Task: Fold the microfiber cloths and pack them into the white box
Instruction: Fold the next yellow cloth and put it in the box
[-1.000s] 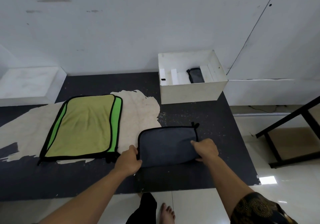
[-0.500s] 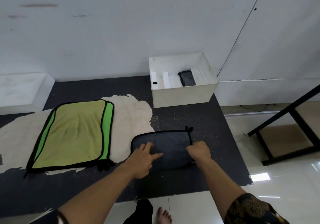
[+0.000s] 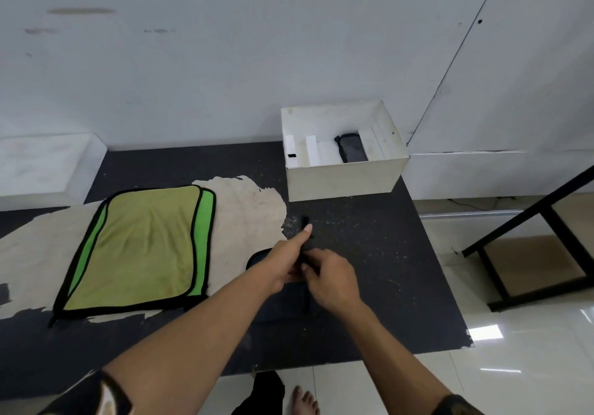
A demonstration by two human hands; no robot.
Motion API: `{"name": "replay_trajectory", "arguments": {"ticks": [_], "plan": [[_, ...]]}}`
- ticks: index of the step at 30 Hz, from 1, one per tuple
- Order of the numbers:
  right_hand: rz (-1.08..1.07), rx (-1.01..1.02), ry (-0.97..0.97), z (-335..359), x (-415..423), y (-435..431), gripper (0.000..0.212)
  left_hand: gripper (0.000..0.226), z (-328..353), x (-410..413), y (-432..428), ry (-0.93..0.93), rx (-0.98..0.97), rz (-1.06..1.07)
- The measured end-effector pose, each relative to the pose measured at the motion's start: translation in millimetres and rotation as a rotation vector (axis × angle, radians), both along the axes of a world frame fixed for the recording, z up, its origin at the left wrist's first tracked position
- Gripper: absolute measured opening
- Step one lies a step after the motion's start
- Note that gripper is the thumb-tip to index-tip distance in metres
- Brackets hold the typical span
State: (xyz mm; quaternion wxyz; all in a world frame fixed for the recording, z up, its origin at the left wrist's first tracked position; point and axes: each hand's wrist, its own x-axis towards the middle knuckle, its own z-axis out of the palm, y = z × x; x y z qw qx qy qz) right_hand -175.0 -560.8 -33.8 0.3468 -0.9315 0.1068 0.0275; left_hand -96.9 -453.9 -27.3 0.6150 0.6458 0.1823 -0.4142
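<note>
A dark grey microfiber cloth [image 3: 283, 302] with black trim lies on the black table, mostly hidden under my hands. My left hand [image 3: 283, 263] rests on it with one finger stretched straight toward the cloth's black loop [image 3: 305, 221]. My right hand [image 3: 334, 279] pinches the cloth's black edge, fingers curled, right beside the left hand. The white box [image 3: 344, 177] stands open at the table's back right, with a folded dark cloth [image 3: 352, 148] upright between white dividers. A green and yellow cloth [image 3: 141, 247] lies flat to the left.
The black table [image 3: 401, 286] has a worn pale patch [image 3: 250, 209] under the green cloth. Its right edge drops to a tiled floor, where a black metal frame [image 3: 546, 215] stands. A white ledge [image 3: 41, 164] sits at back left. My bare foot [image 3: 305, 398] shows below the front edge.
My right hand has carried the grey cloth's right edge leftward over the cloth, which now looks narrower. My left hand moved from the left edge to the cloth's middle. The view shifted slightly.
</note>
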Motion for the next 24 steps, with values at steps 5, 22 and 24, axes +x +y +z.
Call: {"name": "replay_trajectory", "arguments": {"ticks": [5,22,24], "plan": [[0.143,-0.111,-0.04,-12,-16,19,0.038,0.014,-13,-1,12,-0.089,0.121,0.127],[0.232,-0.334,-0.088,-42,-38,69,0.036,0.023,-49,8,85,-0.322,0.482,-0.064],[0.238,-0.406,-0.039,-42,-35,74,0.051,0.025,-47,8,83,-0.281,0.434,-0.025]]}}
